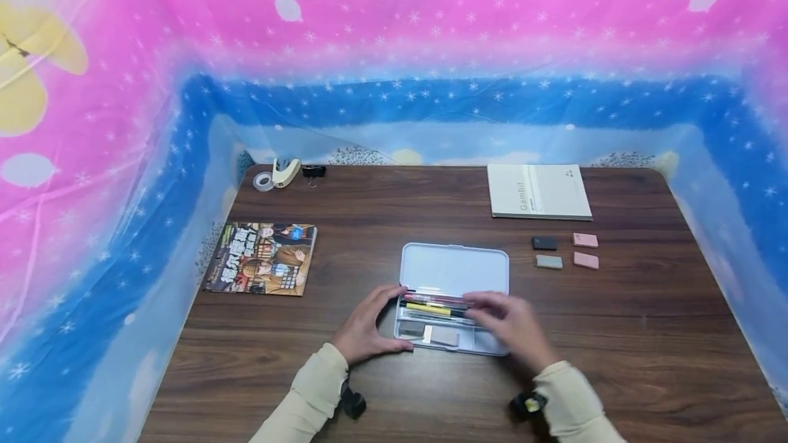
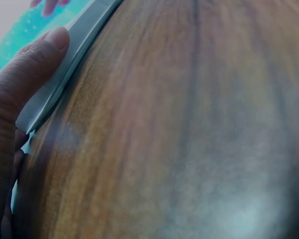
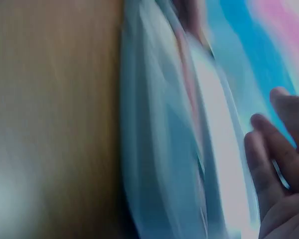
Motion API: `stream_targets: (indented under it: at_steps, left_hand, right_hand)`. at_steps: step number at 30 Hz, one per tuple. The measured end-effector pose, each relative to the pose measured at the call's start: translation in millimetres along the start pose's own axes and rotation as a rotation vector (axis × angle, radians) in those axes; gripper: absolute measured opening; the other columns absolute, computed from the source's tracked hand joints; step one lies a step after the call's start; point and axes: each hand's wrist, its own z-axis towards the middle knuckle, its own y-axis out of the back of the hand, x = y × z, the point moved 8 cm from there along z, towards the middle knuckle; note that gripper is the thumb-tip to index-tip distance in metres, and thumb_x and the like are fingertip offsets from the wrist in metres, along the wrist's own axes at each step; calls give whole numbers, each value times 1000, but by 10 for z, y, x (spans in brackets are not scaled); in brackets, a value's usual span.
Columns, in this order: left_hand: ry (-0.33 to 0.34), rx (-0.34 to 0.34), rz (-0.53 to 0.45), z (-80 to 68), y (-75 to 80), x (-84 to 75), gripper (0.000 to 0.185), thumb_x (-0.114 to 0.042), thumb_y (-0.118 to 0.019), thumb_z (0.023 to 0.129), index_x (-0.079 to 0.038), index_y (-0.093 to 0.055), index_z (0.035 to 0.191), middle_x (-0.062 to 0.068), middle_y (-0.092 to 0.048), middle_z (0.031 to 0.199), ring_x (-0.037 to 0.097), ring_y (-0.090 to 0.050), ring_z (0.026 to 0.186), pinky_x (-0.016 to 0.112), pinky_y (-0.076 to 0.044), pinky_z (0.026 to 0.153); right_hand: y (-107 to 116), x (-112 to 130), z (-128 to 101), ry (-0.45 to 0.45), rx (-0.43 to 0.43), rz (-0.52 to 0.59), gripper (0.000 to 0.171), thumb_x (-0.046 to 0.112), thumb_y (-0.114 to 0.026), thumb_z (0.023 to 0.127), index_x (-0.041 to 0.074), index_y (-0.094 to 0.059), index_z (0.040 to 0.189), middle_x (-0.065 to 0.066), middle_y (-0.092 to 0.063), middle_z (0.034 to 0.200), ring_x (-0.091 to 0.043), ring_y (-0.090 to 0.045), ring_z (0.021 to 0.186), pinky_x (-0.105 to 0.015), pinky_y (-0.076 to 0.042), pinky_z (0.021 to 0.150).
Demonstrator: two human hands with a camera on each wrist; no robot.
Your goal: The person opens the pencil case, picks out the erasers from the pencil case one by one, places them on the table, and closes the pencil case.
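An open grey pencil case [image 1: 454, 269] lies at the middle of the wooden table [image 1: 615, 333], its lid folded back. Its tray holds pens [image 1: 434, 305] and a couple of small grey blocks. My left hand [image 1: 369, 327] grips the tray's left end; in the left wrist view the thumb [image 2: 32, 69] lies along the case's rim [image 2: 77, 47]. My right hand [image 1: 511, 323] hovers over the tray's right part, blurred, with its fingers reaching onto the pens. In the right wrist view, loosely extended fingers [image 3: 271, 169] show beside the blurred case [image 3: 159, 149], and nothing is plainly held.
A comic book [image 1: 261, 258] lies at the left and a white notebook [image 1: 538, 190] at the back right. Several small erasers [image 1: 565, 251] sit in front of the notebook. A tape roll [image 1: 263, 182], white dispenser [image 1: 286, 171] and binder clip [image 1: 314, 171] sit back left. Plastic sheeting walls the table.
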Motion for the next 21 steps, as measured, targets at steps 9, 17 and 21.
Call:
stream_targets:
  at_steps: [9, 17, 21]
  left_hand:
    - [-21, 3, 16, 4, -1, -13, 101, -36, -100, 73, -12, -48, 156, 9, -53, 150, 26, -53, 138, 49, -45, 116]
    - [-29, -1, -2, -6, -14, -28, 101, -33, -100, 73, -12, -47, 156, 9, -53, 150, 26, -53, 138, 48, -46, 116]
    - [-22, -5, 4, -13, 5, -23, 101, -32, -100, 72, -12, -47, 156, 9, -53, 150, 27, -53, 138, 49, -45, 117]
  right_hand:
    - [-755, 425, 78, 271, -12, -321, 29, 11, -93, 80, 14, -83, 107, -2, -79, 105, -17, -68, 92, -39, -59, 80]
    - [-855, 412, 57, 269, 56, -358, 35, 14, -96, 75, 13, -83, 107, 1, -78, 101, -17, -65, 94, -38, -57, 82]
    - [-892, 420, 24, 268, 78, -392, 34, 17, -96, 76, 18, -83, 107, 4, -78, 102, -15, -63, 97, -37, -58, 84]
